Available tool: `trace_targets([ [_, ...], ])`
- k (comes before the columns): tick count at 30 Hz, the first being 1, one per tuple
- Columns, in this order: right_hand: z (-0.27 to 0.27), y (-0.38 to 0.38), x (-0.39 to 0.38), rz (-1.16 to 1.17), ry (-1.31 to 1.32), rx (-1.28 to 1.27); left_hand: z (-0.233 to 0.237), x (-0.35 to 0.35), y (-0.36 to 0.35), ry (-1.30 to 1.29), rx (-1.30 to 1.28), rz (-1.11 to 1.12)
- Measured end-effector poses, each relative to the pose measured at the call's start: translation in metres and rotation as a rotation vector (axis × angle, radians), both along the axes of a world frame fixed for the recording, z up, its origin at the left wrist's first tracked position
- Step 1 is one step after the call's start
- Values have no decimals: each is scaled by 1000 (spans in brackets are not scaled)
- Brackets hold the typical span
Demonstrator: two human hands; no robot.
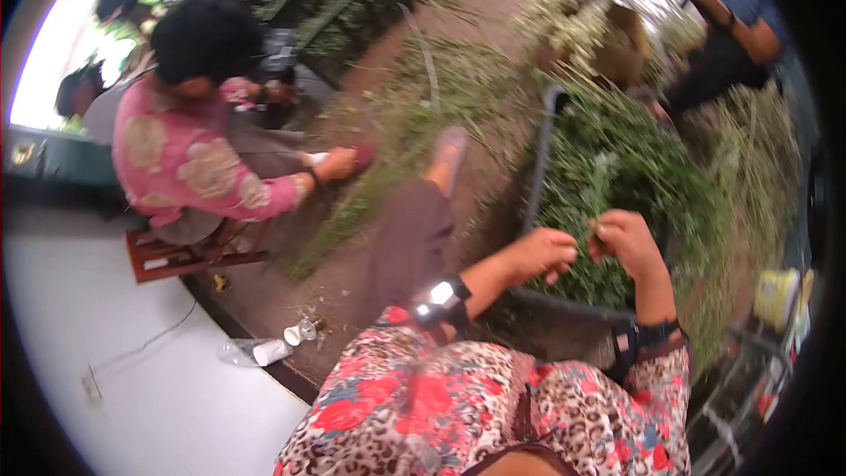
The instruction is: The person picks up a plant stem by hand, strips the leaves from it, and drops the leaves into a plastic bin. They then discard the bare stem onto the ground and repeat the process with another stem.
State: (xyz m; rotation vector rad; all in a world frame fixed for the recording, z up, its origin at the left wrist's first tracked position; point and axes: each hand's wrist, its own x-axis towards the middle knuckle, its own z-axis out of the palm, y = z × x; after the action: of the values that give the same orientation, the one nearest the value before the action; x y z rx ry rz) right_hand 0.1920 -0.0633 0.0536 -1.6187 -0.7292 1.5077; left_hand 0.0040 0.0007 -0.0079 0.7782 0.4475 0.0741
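Note:
Both my hands are over a dark plastic crate (536,185) heaped with leafy green sprigs (586,145). My left hand (542,256) has its fingers curled together at the near left part of the crate. A short gap to the right, my right hand (624,242) is closed in a pinch, thumb against the fingers. Blur and the greens behind hide what either hand holds, if anything. Feathery leaves stand just beyond my right fingertips.
To the left, a person in a pink flowered top (198,154) sits on a low wooden stool (198,256). Another person (736,9) is at the upper right, near a brown container (621,48). Cut stems (458,79) litter the floor. A black crate (352,9) stands behind; a plastic bottle (256,352) lies left.

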Motion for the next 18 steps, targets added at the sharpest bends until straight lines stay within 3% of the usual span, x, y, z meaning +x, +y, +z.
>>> trace_targets([
  [11,2,0,-15,92,-179,-27,-17,5,-8,-42,-63,46],
  [16,-15,-7,-20,102,-548,144,-14,6,-9,-31,-88,93],
  [18,-30,-6,-12,167,-956,398,-15,6,-10,-42,-66,71],
])
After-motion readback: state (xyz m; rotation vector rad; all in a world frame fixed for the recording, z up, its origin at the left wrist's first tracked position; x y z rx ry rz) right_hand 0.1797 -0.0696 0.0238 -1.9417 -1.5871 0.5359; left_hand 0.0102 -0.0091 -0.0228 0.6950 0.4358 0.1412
